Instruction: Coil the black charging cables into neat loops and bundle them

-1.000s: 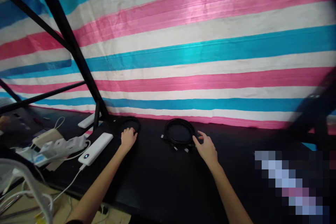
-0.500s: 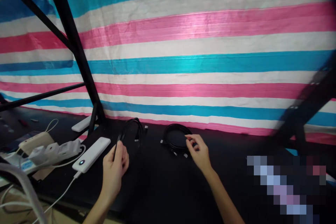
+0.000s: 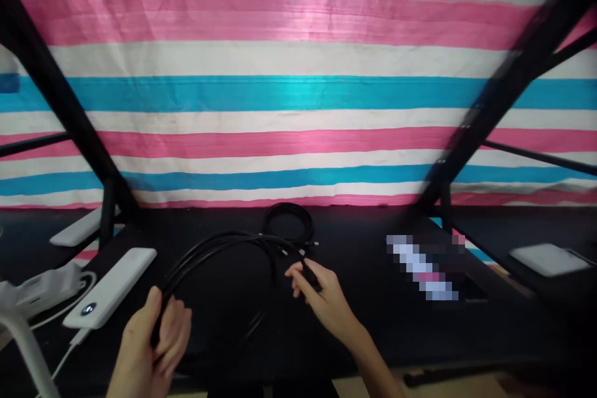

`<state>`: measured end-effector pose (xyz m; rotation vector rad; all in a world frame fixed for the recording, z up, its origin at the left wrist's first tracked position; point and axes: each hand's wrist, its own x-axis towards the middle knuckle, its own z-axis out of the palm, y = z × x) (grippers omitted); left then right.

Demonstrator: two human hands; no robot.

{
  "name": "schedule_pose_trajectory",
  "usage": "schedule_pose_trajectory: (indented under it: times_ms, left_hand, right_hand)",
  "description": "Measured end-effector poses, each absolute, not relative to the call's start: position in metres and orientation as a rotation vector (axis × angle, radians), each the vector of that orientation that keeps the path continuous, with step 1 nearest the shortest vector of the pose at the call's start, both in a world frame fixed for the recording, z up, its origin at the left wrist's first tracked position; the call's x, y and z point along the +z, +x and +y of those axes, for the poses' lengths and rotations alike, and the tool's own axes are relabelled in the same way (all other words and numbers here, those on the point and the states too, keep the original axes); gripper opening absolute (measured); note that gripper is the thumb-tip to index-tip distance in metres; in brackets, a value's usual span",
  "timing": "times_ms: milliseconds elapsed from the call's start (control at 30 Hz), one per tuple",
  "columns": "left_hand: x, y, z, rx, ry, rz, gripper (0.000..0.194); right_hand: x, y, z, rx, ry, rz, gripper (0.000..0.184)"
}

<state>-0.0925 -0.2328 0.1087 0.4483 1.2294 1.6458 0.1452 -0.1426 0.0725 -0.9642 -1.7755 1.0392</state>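
Probably light, smooth and springy, the black cable (image 3: pixel 231 234) arcs through the lower centre of the frame. The left hand (image 3: pixel 156 339) grips it bunched, likely the surest hold; the right hand (image 3: pixel 313 289) pinches it farther right.

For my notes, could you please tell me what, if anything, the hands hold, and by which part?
A black cable: the left hand grips its gathered strands in a fist; the right hand pinches another part, possibly an end.
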Motion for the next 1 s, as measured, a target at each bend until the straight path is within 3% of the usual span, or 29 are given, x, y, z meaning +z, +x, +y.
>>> schedule_pose_trajectory:
  times_ms: [200, 367, 500, 633, 1000]
  left_hand:
    - [0.101, -0.084, -0.217, 1.341, 0.541, 1.19, 0.05]
    - [0.103, -0.06, -0.211, 1.258, 0.714, 1.131, 0.043]
    - [0.107, -0.051, -0.204, 1.217, 0.956, 1.154, 0.047]
    - [0.113, -0.046, -0.202, 1.178, 1.082, 1.195, 0.044]
    - [0.125, -0.048, -0.197, 1.254, 0.851, 1.168, 0.035]
  right_hand:
    - [0.064, 0.196, -0.169, 1.044, -1.182, -1.632, 0.032]
    - [0.083, 0.218, -0.187, 1.037, -1.275, -1.727, 0.024]
    - [0.102, 0.223, -0.196, 1.332, -1.206, -1.94, 0.022]
    - [0.094, 0.235, -0.2, 1.594, -1.01, -1.755, 0.028]
    - [0.052, 0.287, -0.22, 1.086, -1.102, -0.987, 0.03]
